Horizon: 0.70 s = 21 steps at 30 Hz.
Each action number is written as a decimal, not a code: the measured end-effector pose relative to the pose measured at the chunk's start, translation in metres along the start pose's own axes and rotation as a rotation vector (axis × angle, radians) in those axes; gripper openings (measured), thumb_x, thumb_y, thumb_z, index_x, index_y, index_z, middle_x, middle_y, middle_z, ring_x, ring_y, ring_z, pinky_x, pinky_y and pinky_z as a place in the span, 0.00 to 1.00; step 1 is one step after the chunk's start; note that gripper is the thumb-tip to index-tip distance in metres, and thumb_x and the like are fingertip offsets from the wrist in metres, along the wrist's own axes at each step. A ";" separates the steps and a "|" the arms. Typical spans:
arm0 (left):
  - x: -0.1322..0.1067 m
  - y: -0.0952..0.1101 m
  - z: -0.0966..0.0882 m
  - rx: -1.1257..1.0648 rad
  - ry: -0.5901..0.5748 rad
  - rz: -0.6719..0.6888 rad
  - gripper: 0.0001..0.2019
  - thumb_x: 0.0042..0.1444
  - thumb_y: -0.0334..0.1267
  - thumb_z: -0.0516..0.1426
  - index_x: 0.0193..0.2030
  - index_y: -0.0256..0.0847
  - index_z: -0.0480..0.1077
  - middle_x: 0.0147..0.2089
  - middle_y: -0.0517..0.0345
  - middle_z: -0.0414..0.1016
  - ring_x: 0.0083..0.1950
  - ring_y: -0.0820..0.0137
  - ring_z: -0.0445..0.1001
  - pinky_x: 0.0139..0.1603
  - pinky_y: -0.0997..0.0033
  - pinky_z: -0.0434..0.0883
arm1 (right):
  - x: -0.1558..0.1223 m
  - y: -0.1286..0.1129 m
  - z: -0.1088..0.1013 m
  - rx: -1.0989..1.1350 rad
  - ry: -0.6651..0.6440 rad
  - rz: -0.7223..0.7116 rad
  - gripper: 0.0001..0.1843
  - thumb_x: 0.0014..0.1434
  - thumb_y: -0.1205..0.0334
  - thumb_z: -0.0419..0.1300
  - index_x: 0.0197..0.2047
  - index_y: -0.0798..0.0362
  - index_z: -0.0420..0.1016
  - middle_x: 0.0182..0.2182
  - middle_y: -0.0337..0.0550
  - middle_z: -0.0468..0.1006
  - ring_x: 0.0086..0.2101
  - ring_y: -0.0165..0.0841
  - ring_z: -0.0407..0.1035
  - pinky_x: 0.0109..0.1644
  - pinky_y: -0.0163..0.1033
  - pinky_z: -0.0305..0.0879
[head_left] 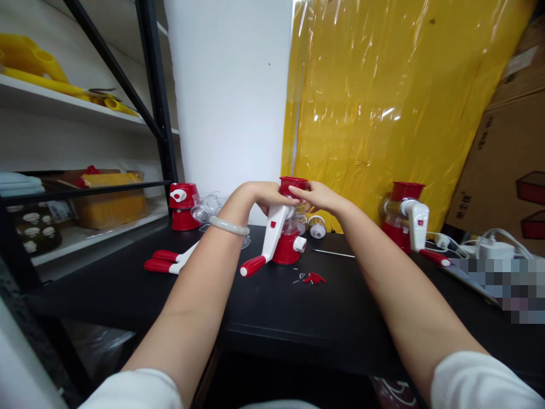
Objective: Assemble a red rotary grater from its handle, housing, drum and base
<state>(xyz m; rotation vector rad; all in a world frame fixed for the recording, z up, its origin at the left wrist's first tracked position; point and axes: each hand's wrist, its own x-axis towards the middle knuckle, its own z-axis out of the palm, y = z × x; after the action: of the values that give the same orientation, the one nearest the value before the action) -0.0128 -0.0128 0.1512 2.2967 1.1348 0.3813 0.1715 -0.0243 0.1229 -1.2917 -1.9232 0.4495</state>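
Note:
A red-and-white rotary grater [286,250] stands upright on the black table in front of me. My left hand [271,194] is closed around the left of its upper part, just under the red hopper rim. From the other side my right hand [318,196] grips the same upper part, its fingers reaching across the front of the hopper. The white crank [272,230] with its red grip points down and left toward me. Some fingertips are hidden behind the grater. In front of its base lie small red pieces [314,278] and several tiny metal pins [302,276].
Another rotary grater [407,221] stands at right beside a blurred flat device [489,284] and white cables. At left are a red grater body [184,207], clear parts and red-tipped cranks [164,264]. Metal drums [317,227] and a thin rod [334,253] lie behind. Shelving borders the left.

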 end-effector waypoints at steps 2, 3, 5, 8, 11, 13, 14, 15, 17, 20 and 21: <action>-0.004 0.005 0.001 -0.012 -0.004 -0.011 0.32 0.43 0.49 0.65 0.56 0.38 0.70 0.39 0.48 0.78 0.40 0.60 0.77 0.36 0.66 0.74 | 0.001 0.001 0.003 0.005 0.034 -0.028 0.28 0.54 0.39 0.61 0.46 0.54 0.74 0.33 0.48 0.77 0.22 0.28 0.68 0.22 0.35 0.67; -0.005 0.007 0.001 -0.006 -0.002 -0.023 0.32 0.43 0.49 0.64 0.55 0.37 0.71 0.39 0.48 0.78 0.40 0.60 0.77 0.37 0.66 0.74 | 0.001 0.002 0.004 0.012 0.051 -0.029 0.28 0.53 0.39 0.62 0.47 0.54 0.74 0.34 0.49 0.77 0.22 0.28 0.68 0.22 0.35 0.67; -0.008 0.012 0.002 0.015 -0.004 -0.041 0.31 0.44 0.50 0.64 0.54 0.35 0.71 0.39 0.47 0.78 0.40 0.60 0.77 0.38 0.66 0.74 | 0.004 0.006 0.005 0.030 0.086 -0.007 0.30 0.51 0.38 0.63 0.46 0.55 0.74 0.36 0.51 0.77 0.24 0.29 0.69 0.22 0.35 0.67; -0.009 0.017 0.003 0.046 -0.010 -0.037 0.30 0.45 0.52 0.63 0.52 0.34 0.72 0.39 0.45 0.78 0.39 0.59 0.77 0.39 0.65 0.74 | 0.010 0.016 0.006 0.086 0.117 0.043 0.34 0.47 0.37 0.65 0.47 0.55 0.72 0.39 0.52 0.76 0.27 0.30 0.69 0.23 0.34 0.67; -0.007 0.018 0.004 0.070 -0.009 -0.022 0.30 0.46 0.54 0.62 0.50 0.33 0.73 0.40 0.43 0.78 0.41 0.58 0.77 0.41 0.64 0.74 | 0.016 0.030 0.005 0.187 0.125 0.050 0.35 0.45 0.38 0.66 0.50 0.54 0.70 0.41 0.50 0.76 0.28 0.29 0.69 0.24 0.33 0.67; -0.006 0.019 0.004 0.082 -0.013 -0.013 0.29 0.48 0.54 0.61 0.49 0.31 0.73 0.42 0.41 0.78 0.43 0.58 0.77 0.41 0.64 0.74 | 0.019 0.038 0.003 0.243 0.135 0.014 0.35 0.45 0.39 0.66 0.50 0.53 0.71 0.41 0.48 0.76 0.29 0.28 0.68 0.25 0.31 0.65; -0.006 0.019 0.004 0.088 -0.016 -0.008 0.29 0.48 0.55 0.60 0.50 0.31 0.73 0.44 0.40 0.77 0.45 0.57 0.76 0.42 0.65 0.74 | 0.020 0.042 0.002 0.263 0.144 -0.004 0.34 0.45 0.39 0.67 0.49 0.52 0.71 0.40 0.48 0.76 0.29 0.27 0.68 0.25 0.31 0.64; -0.005 0.020 0.005 0.095 -0.017 -0.001 0.30 0.49 0.55 0.60 0.51 0.31 0.72 0.46 0.39 0.77 0.46 0.57 0.76 0.42 0.65 0.74 | 0.021 0.046 0.000 0.281 0.152 -0.020 0.34 0.44 0.40 0.67 0.49 0.52 0.71 0.40 0.47 0.76 0.28 0.27 0.67 0.25 0.30 0.64; -0.004 0.021 0.006 0.110 -0.012 0.020 0.31 0.50 0.55 0.59 0.54 0.31 0.70 0.50 0.38 0.75 0.48 0.57 0.75 0.44 0.65 0.74 | 0.020 0.052 -0.006 0.319 0.166 -0.036 0.33 0.43 0.41 0.68 0.47 0.52 0.72 0.39 0.45 0.76 0.28 0.26 0.67 0.25 0.30 0.63; -0.001 0.021 0.008 0.134 0.023 0.062 0.35 0.51 0.54 0.59 0.60 0.32 0.66 0.57 0.39 0.71 0.54 0.55 0.72 0.47 0.65 0.73 | 0.017 0.057 -0.017 0.380 0.178 -0.035 0.31 0.42 0.42 0.70 0.44 0.53 0.73 0.37 0.44 0.76 0.27 0.25 0.66 0.26 0.30 0.62; 0.000 0.020 0.009 0.139 0.037 0.079 0.36 0.51 0.54 0.59 0.63 0.33 0.63 0.60 0.39 0.69 0.56 0.55 0.71 0.48 0.65 0.73 | 0.016 0.058 -0.020 0.398 0.183 -0.035 0.31 0.41 0.42 0.70 0.43 0.53 0.74 0.36 0.43 0.76 0.27 0.25 0.66 0.26 0.30 0.61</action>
<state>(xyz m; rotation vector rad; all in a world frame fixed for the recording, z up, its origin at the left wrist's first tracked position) 0.0046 -0.0259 0.1553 2.4708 1.1230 0.3875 0.2203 0.0126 0.1044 -1.0007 -1.6017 0.6363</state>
